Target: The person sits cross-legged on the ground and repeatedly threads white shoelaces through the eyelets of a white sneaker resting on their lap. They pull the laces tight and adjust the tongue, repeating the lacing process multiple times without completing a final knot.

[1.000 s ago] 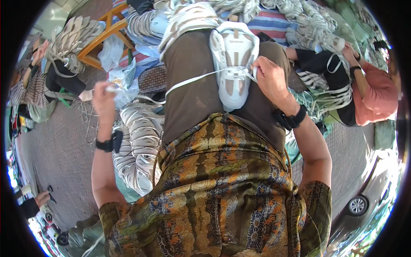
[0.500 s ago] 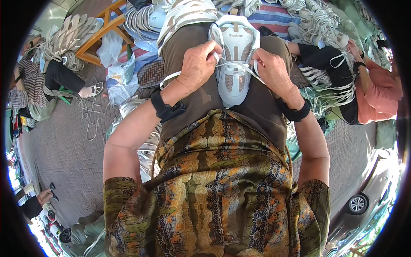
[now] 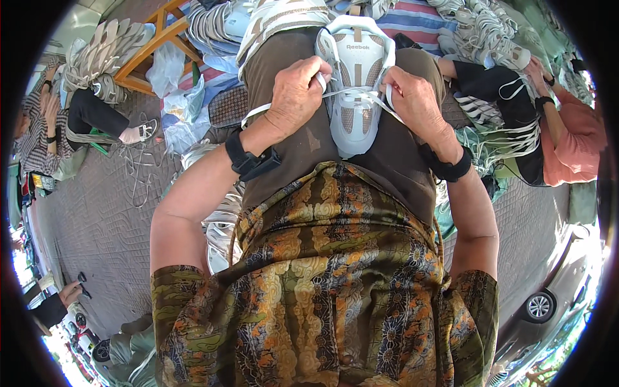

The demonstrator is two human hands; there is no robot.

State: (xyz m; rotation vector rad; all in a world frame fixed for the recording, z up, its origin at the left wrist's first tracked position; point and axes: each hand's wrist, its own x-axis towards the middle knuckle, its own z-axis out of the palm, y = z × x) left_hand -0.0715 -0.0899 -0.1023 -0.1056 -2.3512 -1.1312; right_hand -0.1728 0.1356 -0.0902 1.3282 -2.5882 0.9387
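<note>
Between my thighs rests a pale grey and beige shoe upper (image 3: 356, 126), its toe pointing toward me. A white shoelace (image 3: 353, 92) crosses over its lower lacing area. My left hand (image 3: 300, 90) pinches one lace end left of the shoe, and a tail of lace trails out past the wrist. On the other side, my right hand (image 3: 412, 97) pinches the other end near the shoe's edge. The lace stretches between both hands across the tongue. Both wrists wear black bands.
A stack of shoe uppers (image 3: 284, 22) lies on my left thigh. More uppers pile on a striped sheet (image 3: 419, 22) ahead. A wooden stool (image 3: 155, 45) stands at the far left. Co-workers sit at left and right, one in a pink top (image 3: 574, 138). A car (image 3: 548, 297) is at lower right.
Both hands have spread slightly apart, drawing the lace straighter across the shoe. The co-worker at far left has raised their hands.
</note>
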